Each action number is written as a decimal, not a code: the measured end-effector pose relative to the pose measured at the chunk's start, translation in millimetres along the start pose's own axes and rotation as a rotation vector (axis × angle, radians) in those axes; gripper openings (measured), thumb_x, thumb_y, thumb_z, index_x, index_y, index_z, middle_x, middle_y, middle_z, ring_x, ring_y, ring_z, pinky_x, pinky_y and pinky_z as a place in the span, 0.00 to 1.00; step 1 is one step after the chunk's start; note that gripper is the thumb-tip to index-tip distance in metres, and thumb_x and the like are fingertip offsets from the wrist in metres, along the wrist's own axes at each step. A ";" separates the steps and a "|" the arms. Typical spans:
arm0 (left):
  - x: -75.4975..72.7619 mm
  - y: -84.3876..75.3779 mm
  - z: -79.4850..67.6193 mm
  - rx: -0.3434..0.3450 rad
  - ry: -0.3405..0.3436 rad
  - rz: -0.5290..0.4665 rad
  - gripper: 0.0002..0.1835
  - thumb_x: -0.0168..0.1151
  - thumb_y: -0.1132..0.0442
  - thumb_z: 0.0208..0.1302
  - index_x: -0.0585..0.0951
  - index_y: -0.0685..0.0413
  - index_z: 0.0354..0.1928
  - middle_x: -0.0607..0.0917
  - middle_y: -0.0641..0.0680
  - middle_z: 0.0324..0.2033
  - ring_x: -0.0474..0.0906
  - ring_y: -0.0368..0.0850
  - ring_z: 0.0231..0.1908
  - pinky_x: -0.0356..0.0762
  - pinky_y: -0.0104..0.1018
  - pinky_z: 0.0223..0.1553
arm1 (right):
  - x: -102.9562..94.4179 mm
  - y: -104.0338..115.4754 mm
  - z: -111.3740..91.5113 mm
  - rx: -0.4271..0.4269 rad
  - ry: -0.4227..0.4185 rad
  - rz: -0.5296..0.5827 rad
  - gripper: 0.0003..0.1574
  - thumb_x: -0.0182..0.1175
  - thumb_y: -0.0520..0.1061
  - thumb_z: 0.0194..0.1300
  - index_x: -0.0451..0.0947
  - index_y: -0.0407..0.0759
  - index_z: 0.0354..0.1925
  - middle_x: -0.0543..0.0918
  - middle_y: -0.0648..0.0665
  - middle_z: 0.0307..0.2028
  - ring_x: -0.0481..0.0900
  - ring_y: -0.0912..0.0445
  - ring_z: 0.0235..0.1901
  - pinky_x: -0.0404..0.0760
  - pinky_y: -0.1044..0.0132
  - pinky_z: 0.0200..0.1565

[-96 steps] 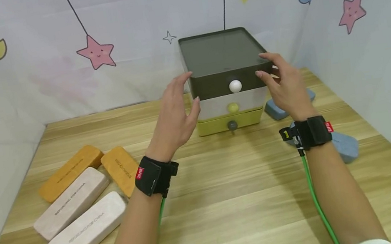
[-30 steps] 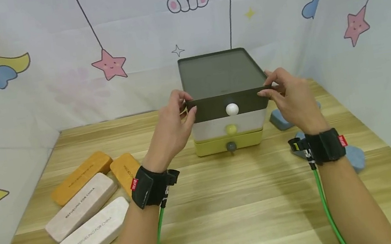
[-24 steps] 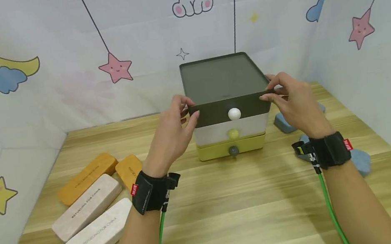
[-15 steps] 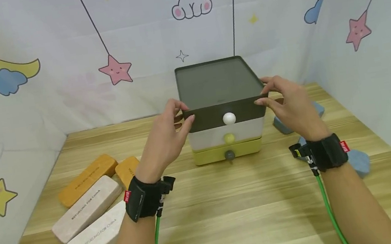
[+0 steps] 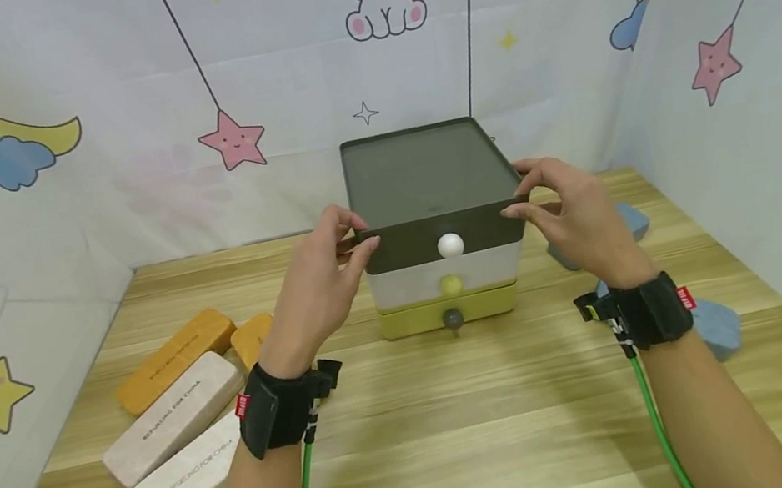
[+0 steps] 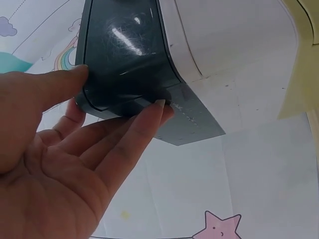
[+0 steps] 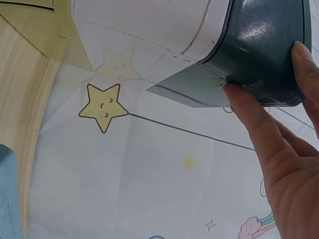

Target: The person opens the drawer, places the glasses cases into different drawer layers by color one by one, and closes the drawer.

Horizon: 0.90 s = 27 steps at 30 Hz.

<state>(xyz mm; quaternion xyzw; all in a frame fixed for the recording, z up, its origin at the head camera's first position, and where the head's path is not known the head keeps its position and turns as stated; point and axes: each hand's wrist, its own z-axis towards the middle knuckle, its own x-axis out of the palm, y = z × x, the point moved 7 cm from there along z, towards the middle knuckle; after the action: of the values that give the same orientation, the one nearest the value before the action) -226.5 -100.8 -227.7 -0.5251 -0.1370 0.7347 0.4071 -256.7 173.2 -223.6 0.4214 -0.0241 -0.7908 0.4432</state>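
A small drawer box (image 5: 430, 175) stands at the back middle in the head view. Stacked in it are a dark grey drawer (image 5: 403, 252) with a white knob (image 5: 450, 245), a white drawer (image 5: 405, 286) with a yellow-green knob, and a yellow-green drawer (image 5: 410, 321) with a grey knob. My left hand (image 5: 316, 297) pinches the box's upper left front corner, thumb on the dark front. At the upper right front corner, my right hand (image 5: 578, 224) does the same. Both wrist views show fingers behind the dark front's edge, beside the box's wall.
Two pale oblong blocks (image 5: 174, 415) printed with lettering lie at left, with two orange blocks (image 5: 176, 356) behind them. Blue blocks (image 5: 714, 326) lie at right, partly behind my right arm. Patterned cloth walls (image 5: 276, 185) enclose the wooden tabletop (image 5: 465, 435).
Both hands have closed onto the box's upper front corners. Since half a second ago, the box and hands have shifted left and slightly nearer. The head view has tilted up.
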 end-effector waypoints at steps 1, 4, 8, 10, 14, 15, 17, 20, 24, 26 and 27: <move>-1.9 -0.4 -0.6 0.000 -0.005 0.008 0.10 0.58 0.58 0.69 0.72 0.53 0.47 0.83 0.53 0.45 0.79 0.43 0.46 0.79 0.41 0.49 | 0.8 0.9 0.2 0.000 0.001 0.004 0.12 0.65 0.37 0.59 0.74 0.40 0.40 0.73 0.37 0.59 0.68 0.53 0.60 0.83 0.58 0.41; -6.7 -0.3 -1.9 -0.003 -0.015 0.026 0.09 0.58 0.59 0.68 0.73 0.53 0.46 0.83 0.54 0.44 0.80 0.44 0.45 0.79 0.42 0.49 | 2.8 4.1 1.0 -0.003 0.003 0.017 0.12 0.65 0.37 0.59 0.74 0.40 0.40 0.73 0.37 0.59 0.68 0.53 0.61 0.83 0.60 0.42; -11.7 0.7 -5.4 -0.027 0.001 0.033 0.09 0.58 0.59 0.68 0.73 0.53 0.45 0.83 0.53 0.45 0.79 0.44 0.44 0.79 0.43 0.48 | 5.7 9.0 1.6 -0.009 0.006 0.029 0.12 0.65 0.37 0.58 0.74 0.40 0.40 0.73 0.37 0.59 0.68 0.53 0.60 0.83 0.59 0.41; -13.9 1.0 -6.7 -0.036 0.015 0.032 0.09 0.58 0.59 0.68 0.73 0.53 0.45 0.83 0.53 0.45 0.79 0.43 0.44 0.79 0.43 0.48 | 7.1 11.0 1.5 -0.013 0.008 0.031 0.12 0.65 0.36 0.58 0.73 0.40 0.40 0.73 0.37 0.59 0.68 0.53 0.60 0.83 0.58 0.41; -18.2 0.3 -7.2 -0.033 0.039 0.045 0.08 0.58 0.59 0.68 0.73 0.53 0.45 0.84 0.52 0.43 0.79 0.42 0.42 0.79 0.44 0.45 | 8.6 13.6 1.5 -0.015 0.007 0.030 0.12 0.66 0.37 0.58 0.73 0.40 0.40 0.73 0.37 0.59 0.69 0.53 0.60 0.83 0.57 0.41; -18.9 0.4 -7.1 -0.032 0.045 0.047 0.08 0.57 0.59 0.69 0.73 0.53 0.45 0.84 0.51 0.42 0.79 0.41 0.41 0.79 0.44 0.44 | 8.7 14.1 1.6 -0.013 0.007 0.027 0.12 0.66 0.37 0.58 0.73 0.40 0.39 0.73 0.37 0.59 0.69 0.53 0.60 0.83 0.57 0.41; -20.2 0.3 -7.5 -0.035 0.060 0.057 0.08 0.57 0.58 0.69 0.72 0.52 0.45 0.84 0.50 0.41 0.78 0.40 0.40 0.79 0.43 0.43 | 8.8 15.3 1.7 -0.013 0.005 0.022 0.12 0.66 0.37 0.58 0.73 0.40 0.39 0.74 0.37 0.59 0.69 0.52 0.60 0.84 0.56 0.40; -22.1 1.8 -9.3 -0.050 0.083 0.064 0.08 0.56 0.58 0.69 0.72 0.52 0.45 0.84 0.50 0.41 0.78 0.40 0.40 0.78 0.43 0.43 | 9.6 18.5 2.3 -0.022 0.002 0.013 0.12 0.67 0.37 0.57 0.74 0.40 0.38 0.74 0.37 0.58 0.70 0.51 0.59 0.84 0.55 0.39; -24.7 2.9 -12.3 -0.069 0.107 0.062 0.08 0.56 0.57 0.69 0.71 0.51 0.45 0.83 0.48 0.42 0.77 0.39 0.41 0.78 0.43 0.44 | 10.4 23.4 1.6 -0.048 -0.009 0.005 0.12 0.67 0.37 0.57 0.74 0.39 0.38 0.75 0.37 0.57 0.70 0.51 0.59 0.84 0.54 0.39; -26.3 2.8 -13.2 -0.069 0.113 0.067 0.08 0.57 0.57 0.69 0.71 0.50 0.45 0.83 0.47 0.41 0.77 0.39 0.41 0.78 0.42 0.44 | 10.8 25.5 1.2 -0.055 -0.013 0.006 0.12 0.67 0.37 0.56 0.75 0.39 0.37 0.76 0.36 0.56 0.69 0.52 0.59 0.84 0.55 0.39; -27.2 2.2 -13.1 -0.066 0.114 0.072 0.08 0.57 0.57 0.69 0.72 0.50 0.44 0.83 0.47 0.41 0.77 0.38 0.41 0.77 0.42 0.44 | 11.0 26.0 0.8 -0.054 -0.014 0.006 0.12 0.67 0.37 0.56 0.74 0.39 0.37 0.76 0.36 0.56 0.69 0.52 0.60 0.84 0.55 0.40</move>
<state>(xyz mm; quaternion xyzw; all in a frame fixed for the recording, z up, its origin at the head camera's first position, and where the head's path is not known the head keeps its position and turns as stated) -212.7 -125.4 -216.5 -0.5839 -0.1188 0.7127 0.3700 -242.3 149.2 -219.6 0.4038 -0.0071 -0.7926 0.4567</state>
